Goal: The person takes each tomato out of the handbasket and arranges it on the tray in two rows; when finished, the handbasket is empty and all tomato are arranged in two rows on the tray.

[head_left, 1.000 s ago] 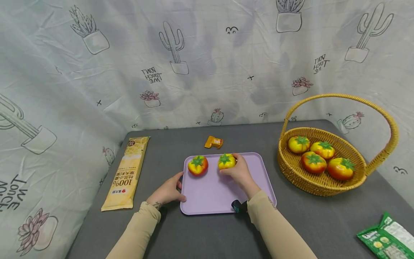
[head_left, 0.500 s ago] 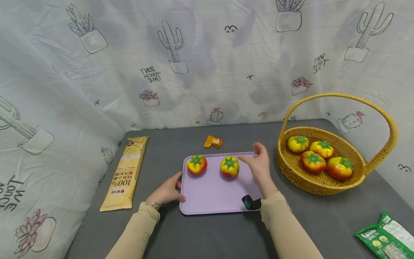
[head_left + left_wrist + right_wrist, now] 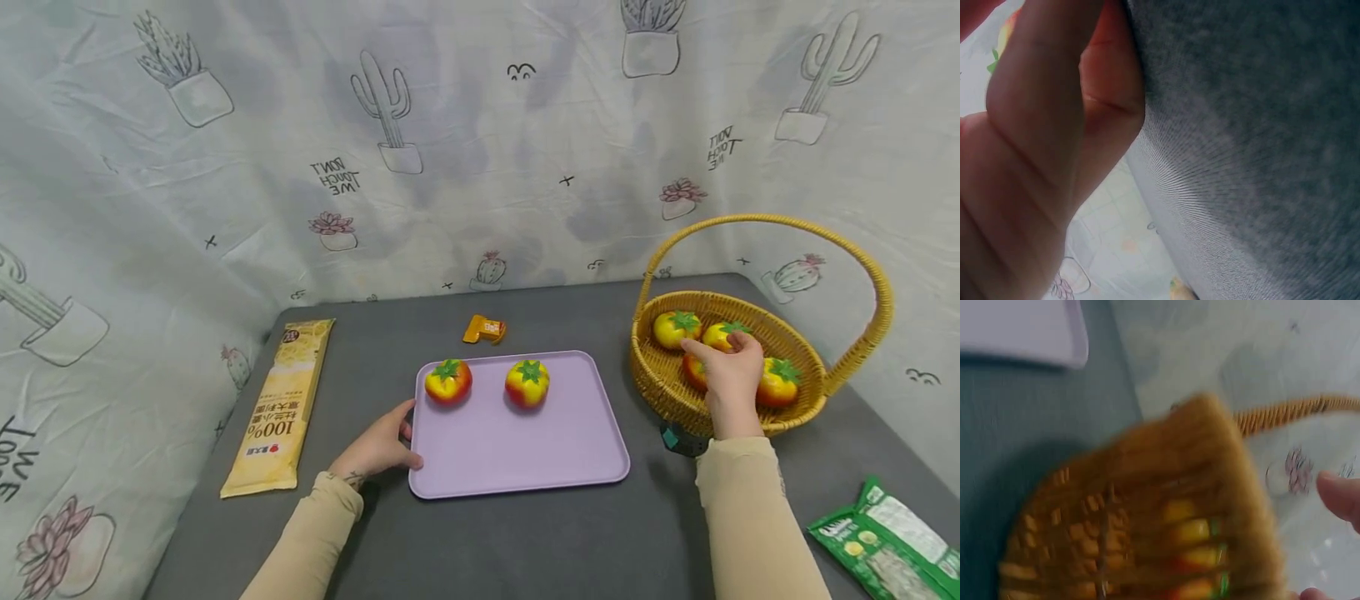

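My left hand [image 3: 378, 443] holds the left edge of a lilac tray [image 3: 517, 454], its thumb at the rim near the front corner. In the left wrist view its fingers [image 3: 1041, 112] are bent and close to the camera. On the tray sit two glossy red-and-yellow tomatoes with green leaf tops, one on the left [image 3: 448, 383] and one in the middle [image 3: 527, 385]. My right hand [image 3: 731, 379] is over a wicker basket [image 3: 660, 392], thumb and fingers apart. Several similar tomatoes [image 3: 778, 383] lie inside, partly covered by the hand. Whether it touches one, I cannot tell.
A tall wicker handle [image 3: 772, 218] arches over the basket. A yellow noodle packet [image 3: 281, 408] lies at the left, and a small orange wrapped snack [image 3: 484, 329] behind the tray. A green-and-white bag [image 3: 892, 537] lies at the front right. A patterned curtain [image 3: 480, 167] hangs behind the table.
My right hand has let go of the middle tomato on the tray and moved right to above the basket. My left hand has stayed at the tray's edge.
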`<act>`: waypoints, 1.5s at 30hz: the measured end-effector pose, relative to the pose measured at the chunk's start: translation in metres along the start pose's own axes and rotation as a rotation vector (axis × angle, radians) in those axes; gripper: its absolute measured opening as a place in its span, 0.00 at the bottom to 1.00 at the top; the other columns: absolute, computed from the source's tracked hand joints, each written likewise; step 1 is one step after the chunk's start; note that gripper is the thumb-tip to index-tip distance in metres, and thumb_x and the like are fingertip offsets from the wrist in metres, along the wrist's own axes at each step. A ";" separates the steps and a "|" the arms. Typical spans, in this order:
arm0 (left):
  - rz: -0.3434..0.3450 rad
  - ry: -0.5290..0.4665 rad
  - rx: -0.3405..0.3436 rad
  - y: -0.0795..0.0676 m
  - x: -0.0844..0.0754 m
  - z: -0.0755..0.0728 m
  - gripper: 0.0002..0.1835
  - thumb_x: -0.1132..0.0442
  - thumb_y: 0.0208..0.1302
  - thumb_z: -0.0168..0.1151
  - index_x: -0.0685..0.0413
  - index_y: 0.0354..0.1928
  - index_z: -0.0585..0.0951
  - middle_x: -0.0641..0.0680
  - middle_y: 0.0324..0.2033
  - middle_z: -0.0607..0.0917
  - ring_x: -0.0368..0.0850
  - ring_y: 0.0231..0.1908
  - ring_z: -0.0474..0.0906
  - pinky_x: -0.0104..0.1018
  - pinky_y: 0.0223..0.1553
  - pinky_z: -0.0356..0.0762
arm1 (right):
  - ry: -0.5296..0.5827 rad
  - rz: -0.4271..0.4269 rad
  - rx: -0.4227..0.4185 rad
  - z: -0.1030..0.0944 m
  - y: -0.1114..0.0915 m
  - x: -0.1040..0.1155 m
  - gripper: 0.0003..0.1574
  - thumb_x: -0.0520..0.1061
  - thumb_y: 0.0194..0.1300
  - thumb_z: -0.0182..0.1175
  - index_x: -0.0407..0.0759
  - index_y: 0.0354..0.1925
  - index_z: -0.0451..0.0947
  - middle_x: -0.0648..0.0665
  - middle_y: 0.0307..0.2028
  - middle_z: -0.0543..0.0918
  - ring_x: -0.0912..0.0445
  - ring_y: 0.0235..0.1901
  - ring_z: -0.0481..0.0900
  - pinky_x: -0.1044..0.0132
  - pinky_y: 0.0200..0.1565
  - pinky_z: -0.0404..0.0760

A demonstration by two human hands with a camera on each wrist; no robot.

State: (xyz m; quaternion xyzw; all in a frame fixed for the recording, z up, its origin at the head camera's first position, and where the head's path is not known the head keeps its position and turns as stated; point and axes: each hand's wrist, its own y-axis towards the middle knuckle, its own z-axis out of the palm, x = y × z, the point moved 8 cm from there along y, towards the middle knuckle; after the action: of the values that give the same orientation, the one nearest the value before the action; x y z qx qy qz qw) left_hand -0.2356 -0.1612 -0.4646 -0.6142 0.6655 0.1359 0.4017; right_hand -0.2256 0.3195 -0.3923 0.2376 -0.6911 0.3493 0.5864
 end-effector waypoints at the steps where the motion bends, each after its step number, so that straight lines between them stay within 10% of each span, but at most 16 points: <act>1: 0.004 0.002 -0.002 0.000 0.000 0.000 0.53 0.70 0.36 0.75 0.61 0.68 0.57 0.55 0.32 0.73 0.47 0.28 0.67 0.34 0.27 0.67 | -0.024 0.013 0.007 -0.002 0.003 -0.002 0.54 0.40 0.55 0.64 0.45 0.71 0.43 0.44 0.70 0.46 0.52 0.68 0.47 0.62 0.64 0.59; 13: 0.025 -0.005 -0.018 -0.001 0.003 0.000 0.53 0.72 0.34 0.75 0.64 0.67 0.58 0.55 0.31 0.73 0.46 0.27 0.67 0.34 0.28 0.65 | -0.588 -0.003 0.038 -0.004 0.021 -0.016 0.56 0.47 0.52 0.66 0.23 0.66 0.47 0.23 0.63 0.53 0.32 0.63 0.50 0.47 0.64 0.52; 22: 0.014 -0.001 -0.009 0.000 0.002 0.000 0.53 0.71 0.35 0.75 0.63 0.67 0.58 0.55 0.31 0.73 0.46 0.28 0.67 0.34 0.28 0.65 | -0.778 -0.026 0.078 -0.002 0.022 -0.018 0.48 0.44 0.52 0.65 0.14 0.58 0.56 0.18 0.56 0.61 0.29 0.56 0.56 0.44 0.61 0.51; 29: 0.010 0.002 -0.017 0.000 0.000 0.000 0.53 0.71 0.35 0.75 0.62 0.67 0.59 0.55 0.32 0.73 0.47 0.29 0.68 0.34 0.29 0.66 | -0.682 0.025 0.079 -0.005 0.018 -0.020 0.52 0.45 0.53 0.64 0.18 0.63 0.50 0.21 0.59 0.59 0.33 0.56 0.60 0.47 0.61 0.60; 35: -0.013 0.008 -0.007 0.000 0.002 0.002 0.53 0.70 0.36 0.76 0.60 0.68 0.58 0.55 0.33 0.73 0.47 0.29 0.68 0.34 0.29 0.67 | -0.386 -0.080 0.018 -0.002 0.011 -0.006 0.55 0.43 0.53 0.65 0.34 0.70 0.44 0.32 0.68 0.50 0.41 0.65 0.52 0.52 0.66 0.54; 45: -0.018 0.002 -0.011 0.000 0.002 0.002 0.53 0.70 0.36 0.76 0.59 0.68 0.58 0.54 0.32 0.73 0.47 0.30 0.68 0.34 0.30 0.68 | -0.040 -0.213 0.250 0.068 -0.039 0.002 0.48 0.33 0.53 0.65 0.42 0.67 0.52 0.43 0.63 0.60 0.52 0.58 0.61 0.59 0.62 0.64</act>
State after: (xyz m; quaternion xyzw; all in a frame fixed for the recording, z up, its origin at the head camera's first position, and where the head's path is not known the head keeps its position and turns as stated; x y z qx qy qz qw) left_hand -0.2350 -0.1618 -0.4672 -0.6226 0.6595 0.1354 0.3989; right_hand -0.2412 0.2433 -0.3868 0.3873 -0.6247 0.3636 0.5723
